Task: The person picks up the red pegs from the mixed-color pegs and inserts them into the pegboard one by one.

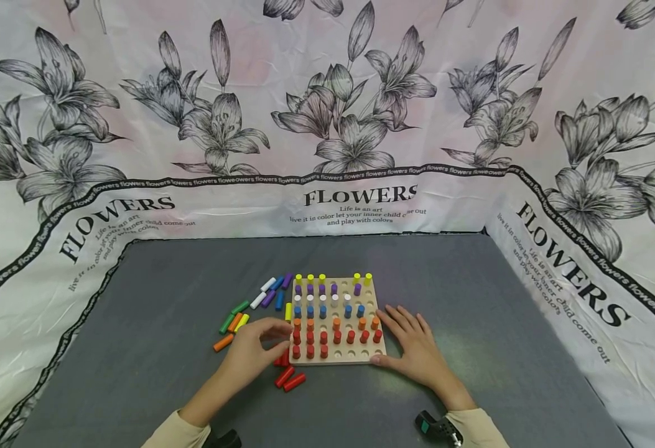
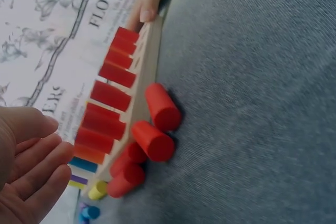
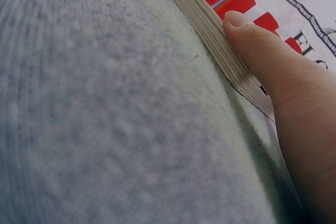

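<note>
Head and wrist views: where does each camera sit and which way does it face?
Head: on the person's head, facing forward and down at the pegboard; left hand, right hand and sleeves show.
Left wrist: on that wrist, looking along the pegboard's side past loose red pegs; left fingers and right hand show.
Right wrist: on that wrist, looking along the pegboard's side; right thumb shows.
Both wrist views share the pegboard and standing red pegs.

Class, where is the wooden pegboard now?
In the head view's lower middle, the wooden pegboard lies on the grey table between the left hand and right hand, right of the loose green pegs.
</note>
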The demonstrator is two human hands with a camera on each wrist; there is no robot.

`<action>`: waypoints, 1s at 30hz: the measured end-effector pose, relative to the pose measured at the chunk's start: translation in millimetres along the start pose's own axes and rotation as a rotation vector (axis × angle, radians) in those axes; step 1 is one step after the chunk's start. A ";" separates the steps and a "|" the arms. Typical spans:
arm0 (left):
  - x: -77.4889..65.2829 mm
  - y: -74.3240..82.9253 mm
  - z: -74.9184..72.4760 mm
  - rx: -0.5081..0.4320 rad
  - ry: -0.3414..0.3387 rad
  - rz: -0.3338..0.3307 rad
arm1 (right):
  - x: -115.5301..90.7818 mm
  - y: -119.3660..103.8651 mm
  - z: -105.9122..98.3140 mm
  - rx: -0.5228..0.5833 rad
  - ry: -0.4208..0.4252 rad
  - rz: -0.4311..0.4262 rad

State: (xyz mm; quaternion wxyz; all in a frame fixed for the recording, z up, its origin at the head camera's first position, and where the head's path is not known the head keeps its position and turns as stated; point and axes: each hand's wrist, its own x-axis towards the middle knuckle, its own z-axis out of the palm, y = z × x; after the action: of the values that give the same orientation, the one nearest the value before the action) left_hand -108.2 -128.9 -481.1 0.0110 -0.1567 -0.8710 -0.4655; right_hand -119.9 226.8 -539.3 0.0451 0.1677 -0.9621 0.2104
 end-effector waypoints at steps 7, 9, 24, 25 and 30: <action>-1.9 -12.9 1.4 0.017 0.002 -0.042 | 0.0 0.1 0.7 -0.003 0.005 -0.006; -2.5 -16.1 2.0 0.020 -0.002 -0.052 | -0.4 0.0 0.7 -0.004 0.005 -0.006; -2.0 -31.7 3.4 0.079 -0.040 -0.101 | -1.1 -1.6 -0.3 -0.007 0.002 -0.005; -1.8 -32.5 3.5 0.083 -0.044 -0.104 | -1.1 -1.5 -0.3 -0.007 0.003 -0.007; -1.4 -34.7 2.5 0.122 -0.063 -0.107 | -1.4 -1.4 -1.0 -0.004 0.008 -0.018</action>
State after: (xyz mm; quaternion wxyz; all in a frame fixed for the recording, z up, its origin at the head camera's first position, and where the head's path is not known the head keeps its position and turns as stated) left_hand -116.4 -145.1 -510.8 -0.0316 -0.1236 -0.9048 -0.4062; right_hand -118.1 226.4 -538.1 0.0513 0.1754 -0.9607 0.2089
